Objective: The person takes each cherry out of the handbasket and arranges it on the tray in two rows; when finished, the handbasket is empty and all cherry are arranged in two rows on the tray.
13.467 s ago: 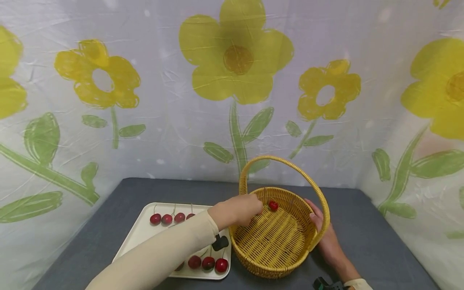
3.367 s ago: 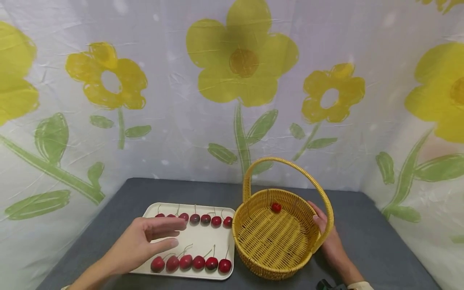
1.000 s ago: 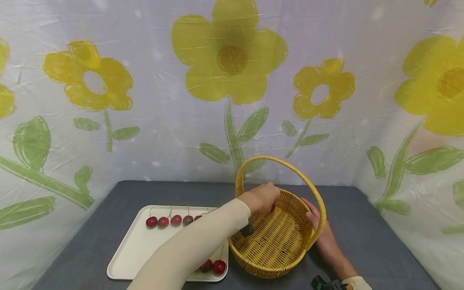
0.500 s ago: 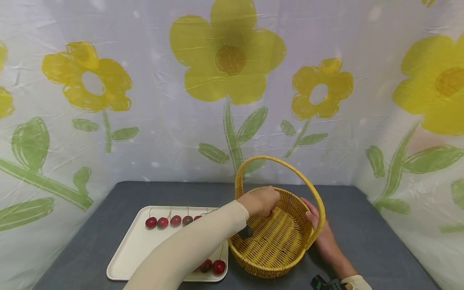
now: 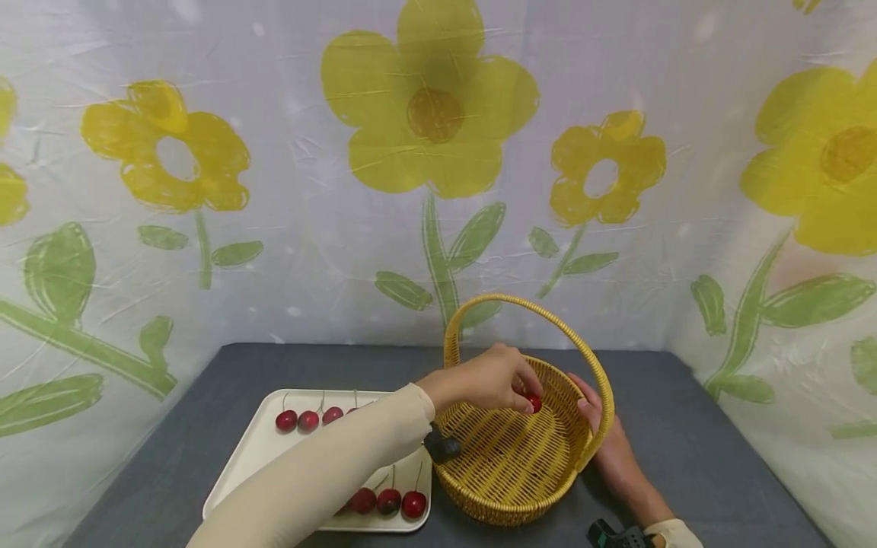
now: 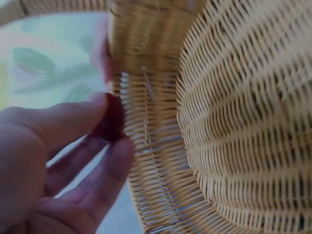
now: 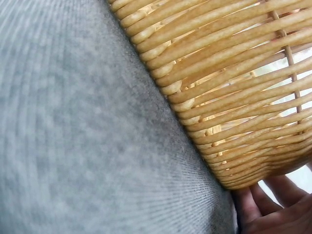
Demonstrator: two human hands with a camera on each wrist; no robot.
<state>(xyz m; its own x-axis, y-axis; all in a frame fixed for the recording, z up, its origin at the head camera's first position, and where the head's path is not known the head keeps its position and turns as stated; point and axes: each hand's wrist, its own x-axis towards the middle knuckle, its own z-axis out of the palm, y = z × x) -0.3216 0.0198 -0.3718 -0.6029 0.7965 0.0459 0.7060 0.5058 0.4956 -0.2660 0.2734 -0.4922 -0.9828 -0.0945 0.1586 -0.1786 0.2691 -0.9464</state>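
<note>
In the head view my left hand is over the far part of a yellow wicker basket with a tall arched handle. Between thumb and fingertips it pinches a dark red cherry. The left wrist view shows this cherry close to the woven wall, thumb on one side and fingers on the other. My right hand grips the basket's right side, by the foot of the handle. From the right wrist, the fingers appear against the outside of the weave near its edge.
Left of the basket lies a cream tray, partly covered by my left sleeve. Cherries with stems stand in a back row and a front row. A dark grey cloth covers the table, before a flower-printed curtain.
Several seconds ago my left hand was open over the tray and a cherry lay in the basket. The hand then reached in; now it has risen slightly, pinching a cherry. My right hand stays put.
</note>
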